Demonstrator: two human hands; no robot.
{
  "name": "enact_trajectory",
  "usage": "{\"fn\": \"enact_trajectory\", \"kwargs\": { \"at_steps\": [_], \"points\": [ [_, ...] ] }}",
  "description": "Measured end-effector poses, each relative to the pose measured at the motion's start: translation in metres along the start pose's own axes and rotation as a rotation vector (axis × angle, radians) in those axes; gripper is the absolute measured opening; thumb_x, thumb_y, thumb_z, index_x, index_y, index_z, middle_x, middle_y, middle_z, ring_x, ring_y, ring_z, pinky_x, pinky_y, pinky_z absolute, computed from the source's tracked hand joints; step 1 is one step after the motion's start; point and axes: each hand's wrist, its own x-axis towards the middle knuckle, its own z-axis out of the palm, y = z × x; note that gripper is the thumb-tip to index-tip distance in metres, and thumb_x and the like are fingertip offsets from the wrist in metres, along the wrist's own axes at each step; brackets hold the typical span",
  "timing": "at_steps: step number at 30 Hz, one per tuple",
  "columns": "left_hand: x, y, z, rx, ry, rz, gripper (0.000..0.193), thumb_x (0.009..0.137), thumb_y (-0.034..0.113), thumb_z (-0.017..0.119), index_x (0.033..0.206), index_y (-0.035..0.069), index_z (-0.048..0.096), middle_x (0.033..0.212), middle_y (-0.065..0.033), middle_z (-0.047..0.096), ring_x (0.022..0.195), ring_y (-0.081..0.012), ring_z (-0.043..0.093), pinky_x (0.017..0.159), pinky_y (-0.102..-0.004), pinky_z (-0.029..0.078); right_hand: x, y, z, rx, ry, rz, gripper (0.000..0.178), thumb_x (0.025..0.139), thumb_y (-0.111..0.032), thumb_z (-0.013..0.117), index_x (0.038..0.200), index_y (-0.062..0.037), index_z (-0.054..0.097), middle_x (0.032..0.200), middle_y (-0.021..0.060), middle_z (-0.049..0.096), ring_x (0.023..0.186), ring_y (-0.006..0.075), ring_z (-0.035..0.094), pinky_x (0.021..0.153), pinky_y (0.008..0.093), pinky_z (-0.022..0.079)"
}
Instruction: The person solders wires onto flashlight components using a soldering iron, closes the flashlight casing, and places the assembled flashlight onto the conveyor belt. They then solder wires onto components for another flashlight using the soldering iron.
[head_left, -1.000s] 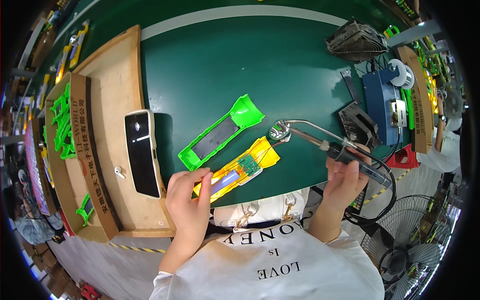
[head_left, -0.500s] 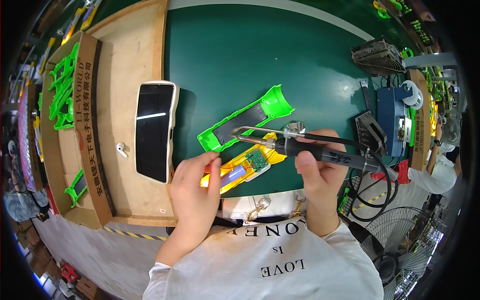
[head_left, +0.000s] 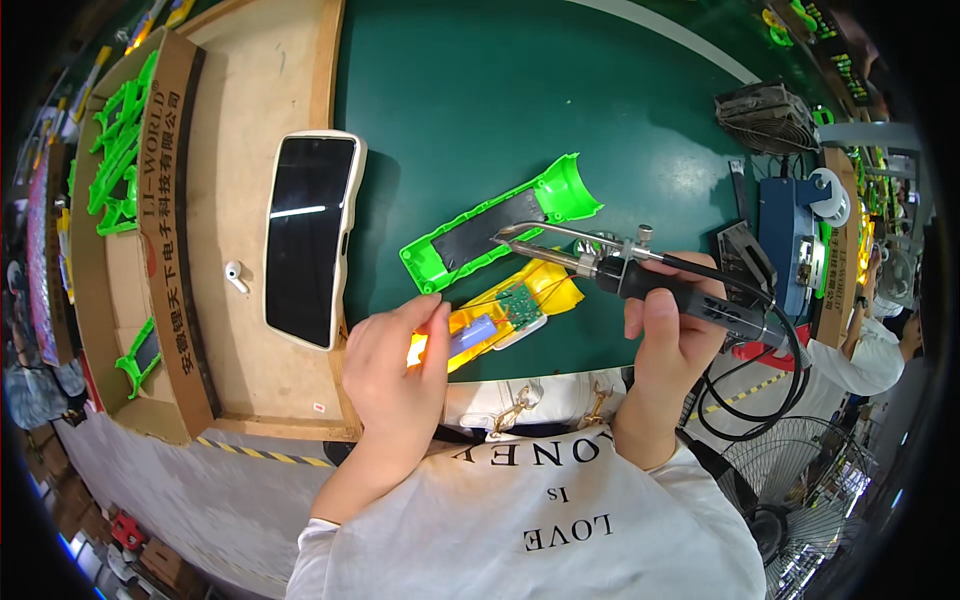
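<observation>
The green worktop is left open beyond the soldering iron, gripped by the right hand, and green shell. Near its front edge, the yellow shell, purple cell and board exposed, is overlapped by the left hand, fingertips pressed together.

A dark-screened phone in a pale case rests on a wooden board at left, a white earbud beside it. Farther left stands a cardboard box; a caged fan sits far right on the bench.
</observation>
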Motion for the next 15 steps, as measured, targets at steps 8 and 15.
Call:
{"fn": "enact_trajectory", "kwargs": {
  "at_steps": [8, 15],
  "points": [
    [0.010, 0.004, -0.014, 0.208, -0.087, -0.023, 0.007, 0.069, -0.001, 0.062, 0.075, 0.000, 0.059, 0.068, -0.0091, 0.058, 0.058, -0.0170, 0.056, 0.053, -0.0252, 0.044, 0.002, 0.001, 0.017, -0.039, -0.139, 0.073, 0.019, 0.074, 0.000, 0.058, 0.092, 0.0022, 0.053, 0.090, 0.0075, 0.055, 0.083, 0.0113, 0.052, 0.074, 0.0220, 0.041],
    [0.020, 0.009, -0.012, 0.314, -0.170, -0.037, 0.008, 0.065, -0.002, 0.062, 0.070, 0.002, 0.056, 0.063, -0.0075, 0.055, 0.056, -0.0184, 0.054, 0.051, -0.0265, 0.043, 0.004, 0.005, 0.021, -0.121, -0.170, 0.112, 0.019, 0.074, -0.002, 0.061, 0.090, 0.0028, 0.054, 0.082, 0.0056, 0.056, 0.069, 0.0075, 0.051, 0.060, 0.0186, 0.041]
  ]
}}
